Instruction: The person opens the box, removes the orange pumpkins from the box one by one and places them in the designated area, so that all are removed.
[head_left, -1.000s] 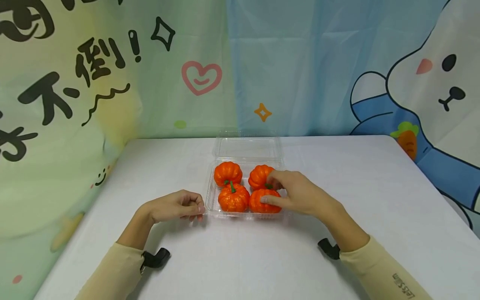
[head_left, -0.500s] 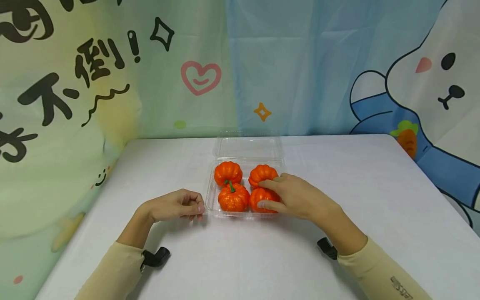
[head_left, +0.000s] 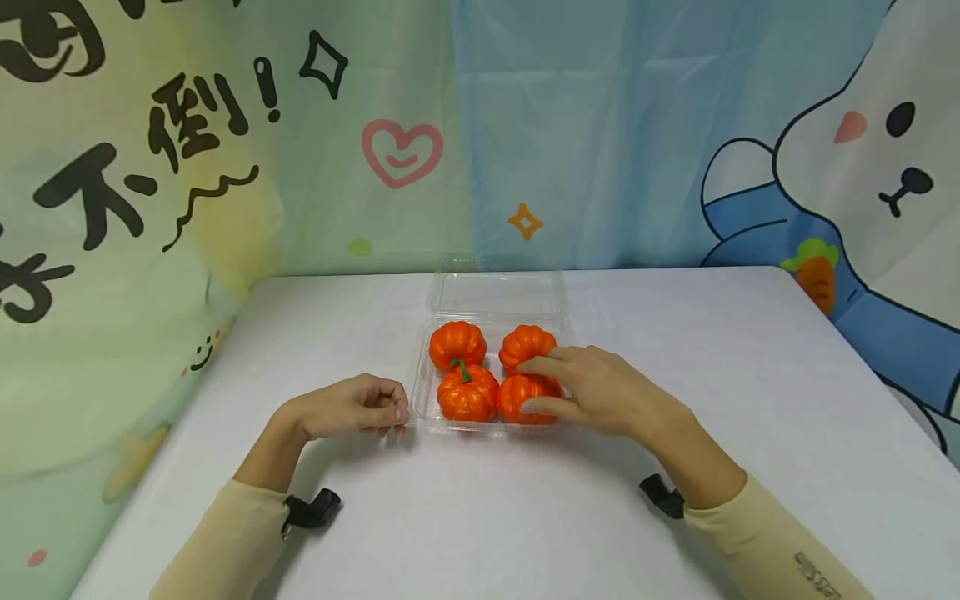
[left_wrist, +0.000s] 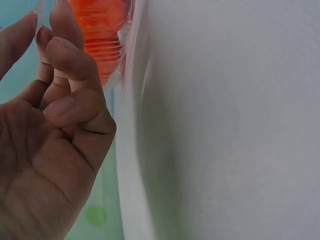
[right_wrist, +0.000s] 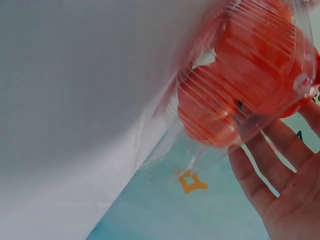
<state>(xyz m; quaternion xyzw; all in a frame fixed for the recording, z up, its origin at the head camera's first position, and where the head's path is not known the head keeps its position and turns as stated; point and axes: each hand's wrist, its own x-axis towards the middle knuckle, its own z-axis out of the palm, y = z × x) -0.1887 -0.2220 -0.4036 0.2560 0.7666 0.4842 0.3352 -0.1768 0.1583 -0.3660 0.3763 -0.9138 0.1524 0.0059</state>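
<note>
A clear plastic clamshell box holds several small orange pumpkins in two rows. My left hand pinches the box's front left rim; in the left wrist view, thumb and forefinger meet on a thin clear edge. My right hand reaches over the right wall, its fairly straight fingers over the front right pumpkin and its thumb at that pumpkin's front. Behind sits the back right pumpkin. On the left are a front pumpkin with a green stem and a back pumpkin.
Hinged open, the clear lid lies behind the box, toward the table's far edge. A white cloth covers the table. A printed curtain hangs behind it. Black wrist mounts are on both sleeves.
My right fingers have come off the back right pumpkin's stem and moved toward the front right one. That pumpkin has shifted slightly left. My left hand keeps its place on the rim.
</note>
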